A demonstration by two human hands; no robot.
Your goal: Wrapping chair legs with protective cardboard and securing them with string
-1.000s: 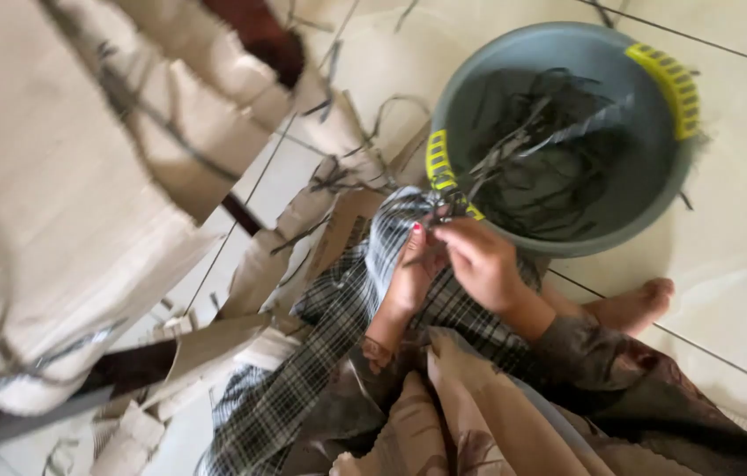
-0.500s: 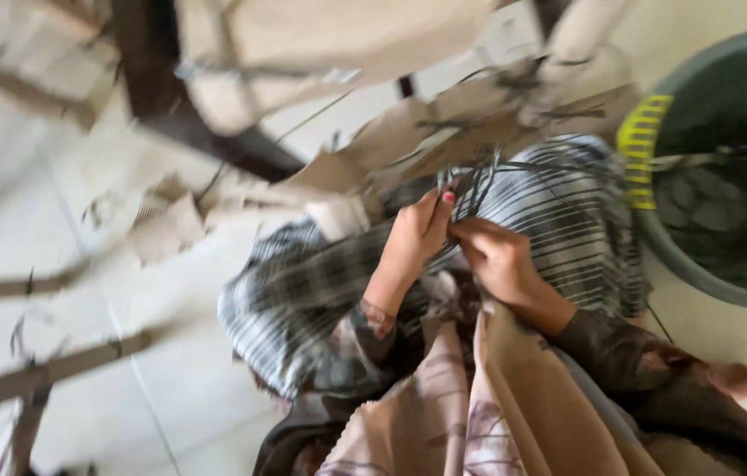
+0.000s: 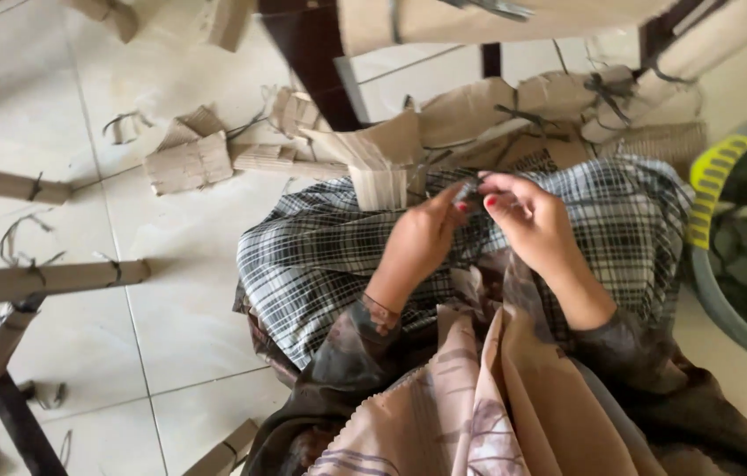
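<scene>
Checked cloth (image 3: 338, 256), black and white, soft and creased, drapes over the lap and takes up mid-frame. Both hands meet above it. Left hand (image 3: 422, 238) and right hand (image 3: 532, 220) pinch a small dark strip (image 3: 472, 192) between them, fingertips pressed together on it; red nail polish shows on both. Strip is thin and mostly covered by the fingers — material hard to tell.

Cardboard pieces (image 3: 188, 159), corrugated, tan, torn and folded, lie on glossy pale floor tiles (image 3: 65, 106) beyond the cloth. A folded cardboard block (image 3: 378, 167) stands just past the hands, ribbed edge showing. Long cardboard-wrapped bars (image 3: 38, 280) at left, tied with dark bands. Thin dark scraps curl on the tiles.

Grey plastic tub (image 3: 726, 300), round, with a ridged yellow handle (image 3: 715, 181), sits at right, cut off by the frame edge; its contents are dark and unclear. Beige patterned fabric (image 3: 470, 405) fills the bottom, hiding the legs. Dark furniture leg (image 3: 312, 53) at top, cropped.
</scene>
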